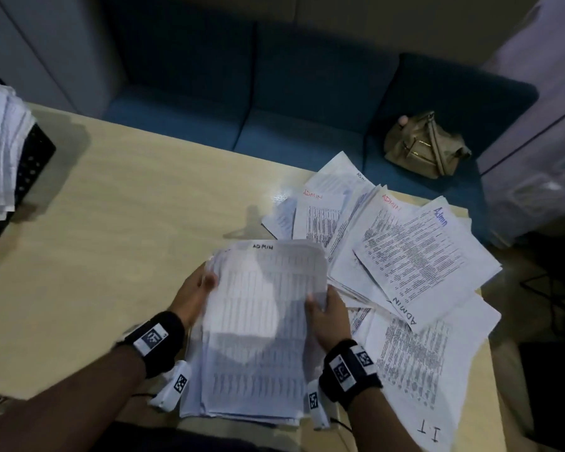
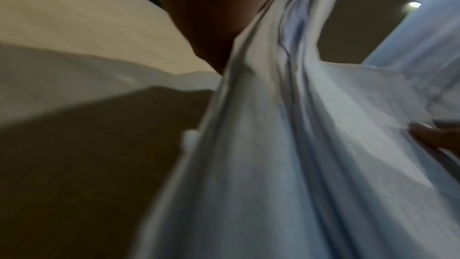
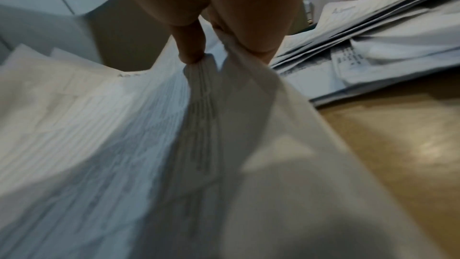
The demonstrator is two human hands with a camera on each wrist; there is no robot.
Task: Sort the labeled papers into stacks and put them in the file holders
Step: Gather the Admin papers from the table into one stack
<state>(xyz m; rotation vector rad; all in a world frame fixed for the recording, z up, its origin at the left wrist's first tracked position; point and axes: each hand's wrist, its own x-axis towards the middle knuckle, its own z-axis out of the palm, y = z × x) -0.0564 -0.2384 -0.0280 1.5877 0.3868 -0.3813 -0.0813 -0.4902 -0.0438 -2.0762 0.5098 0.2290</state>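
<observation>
A thick stack of printed papers [image 1: 258, 327], its top sheet labeled ADMIN, is held up over the near edge of the table [image 1: 118, 230]. My left hand [image 1: 194, 293] grips the stack's left edge, and my right hand [image 1: 328, 316] pinches its right edge. The right wrist view shows the thumb [image 3: 190, 46] on top of the sheets [image 3: 99, 135] and fingers underneath. In the blurred left wrist view the fanned edges of the stack [image 2: 286, 145] fill the picture. A loose pile of papers [image 1: 402, 256] labeled ADMIN lies to the right, with an IT sheet [image 1: 437, 386] below it.
A black perforated file holder [image 1: 30, 171] with papers in it stands at the table's far left. Behind the table is a blue sofa [image 1: 274, 109] with a tan handbag [image 1: 424, 146] on its seat. The table's right edge runs close to the loose pile.
</observation>
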